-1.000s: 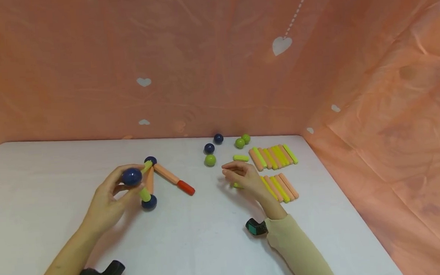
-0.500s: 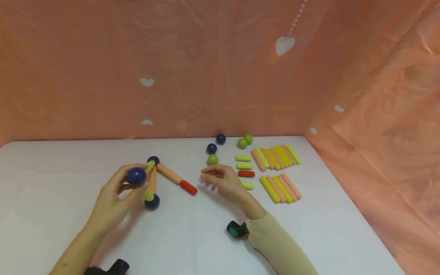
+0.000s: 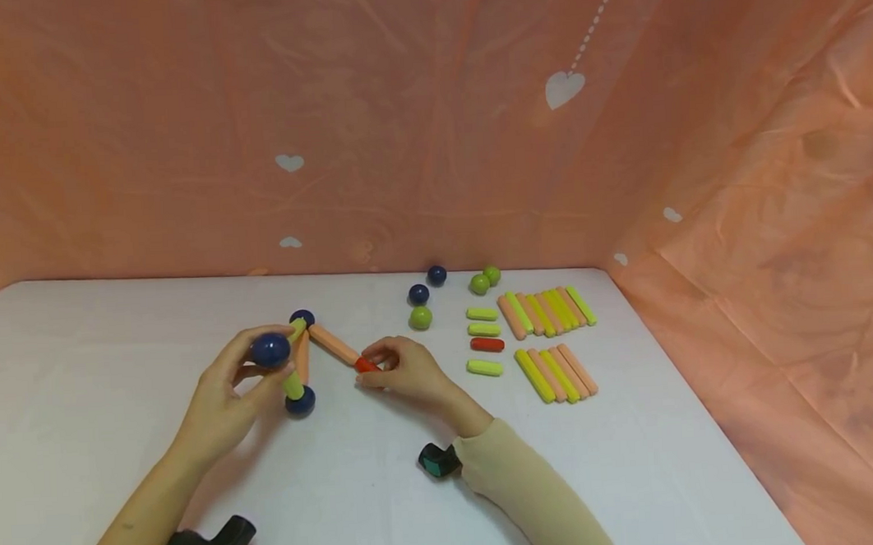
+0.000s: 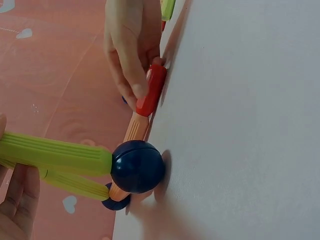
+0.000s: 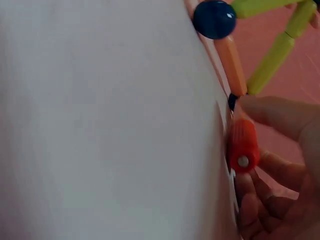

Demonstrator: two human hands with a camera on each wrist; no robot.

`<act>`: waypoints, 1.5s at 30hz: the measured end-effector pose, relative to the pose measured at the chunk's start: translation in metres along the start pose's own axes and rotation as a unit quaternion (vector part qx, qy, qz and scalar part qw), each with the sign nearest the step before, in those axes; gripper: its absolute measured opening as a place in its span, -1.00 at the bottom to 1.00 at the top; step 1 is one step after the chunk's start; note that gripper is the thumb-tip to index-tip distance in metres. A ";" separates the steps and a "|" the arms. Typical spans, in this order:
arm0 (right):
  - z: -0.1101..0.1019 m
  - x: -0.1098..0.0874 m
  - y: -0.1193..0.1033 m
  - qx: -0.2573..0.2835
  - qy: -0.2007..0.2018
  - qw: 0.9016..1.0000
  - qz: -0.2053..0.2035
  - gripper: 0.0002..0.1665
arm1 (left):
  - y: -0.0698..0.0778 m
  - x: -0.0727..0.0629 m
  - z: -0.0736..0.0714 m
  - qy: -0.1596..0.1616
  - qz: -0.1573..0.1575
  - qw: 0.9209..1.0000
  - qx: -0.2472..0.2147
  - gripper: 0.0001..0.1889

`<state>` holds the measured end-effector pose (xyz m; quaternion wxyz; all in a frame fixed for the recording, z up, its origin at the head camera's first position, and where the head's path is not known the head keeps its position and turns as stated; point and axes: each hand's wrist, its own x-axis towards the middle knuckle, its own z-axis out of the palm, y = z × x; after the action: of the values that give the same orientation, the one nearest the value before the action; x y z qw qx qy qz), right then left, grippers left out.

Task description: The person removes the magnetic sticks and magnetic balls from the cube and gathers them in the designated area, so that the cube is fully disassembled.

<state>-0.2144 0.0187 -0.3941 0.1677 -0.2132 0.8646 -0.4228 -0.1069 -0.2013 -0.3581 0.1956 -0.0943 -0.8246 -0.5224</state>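
Observation:
My left hand [image 3: 217, 407] grips the top of a small frame of magnetic rods and balls, just beside its raised navy ball [image 3: 270, 349]. Two lime rods slope down from there; the nearer lime rod [image 4: 60, 155] meets a low navy ball [image 4: 138, 166]. A peach rod [image 3: 303, 358] joins that ball to the far navy ball [image 3: 302, 318]. From the far ball a second peach rod [image 3: 333, 344] runs out along the table, ending in a short red rod [image 5: 244, 145] with a metal tip. My right hand [image 3: 416, 376] pinches this red rod between thumb and fingers.
Loose navy balls [image 3: 419, 294] and green balls [image 3: 421, 318] lie toward the back. Right of them are short lime rods [image 3: 485, 368] and another red rod [image 3: 487, 345]. Two rows of longer rods [image 3: 556, 373] lie farther right. Pink cloth [image 3: 430, 141] hangs behind the white table [image 3: 330, 508].
My right hand has moved left from beside the short lime rods to the red rod and now pinches it. The left hand keeps its hold on the frame with little movement.

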 end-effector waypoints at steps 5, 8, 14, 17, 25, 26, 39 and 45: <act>0.003 0.000 -0.004 -0.073 0.004 0.996 -0.048 -0.67 | 0.000 0.001 0.000 0.001 0.007 1.000 0.001 -0.55; 0.000 -0.002 -0.004 -0.079 -0.014 0.996 -0.050 -0.71 | 0.000 0.001 -0.001 0.003 0.011 1.000 0.000 -0.55; -0.011 -0.011 -0.001 -0.066 -0.057 0.996 -0.036 -0.69 | 0.000 0.001 -0.002 0.003 0.010 1.000 0.004 -0.56; -0.021 -0.021 0.005 -0.038 -0.057 0.997 -0.032 -0.67 | 0.000 0.000 -0.003 0.000 0.009 1.000 0.006 -0.56; -0.058 -0.047 0.027 -0.010 -0.026 0.999 -0.025 -0.66 | 0.001 -0.001 -0.006 -0.005 0.010 1.000 0.010 -0.55; -0.063 -0.050 0.029 -0.013 -0.023 0.999 -0.027 -0.67 | 0.001 -0.001 -0.006 -0.005 0.010 1.000 0.011 -0.55; -0.102 -0.072 0.055 -0.085 0.011 0.996 -0.003 -0.75 | -0.001 -0.001 -0.008 0.009 0.023 1.000 0.001 -0.55; -0.101 -0.069 0.060 -0.107 0.038 0.993 0.022 -0.72 | -0.003 0.000 -0.008 0.010 0.035 0.999 -0.010 -0.54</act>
<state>-0.2170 0.1533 -0.3754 0.1198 -0.1949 0.9153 -0.3316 -0.1059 -0.2098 -0.3577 0.2213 -0.1198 -0.8136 -0.5241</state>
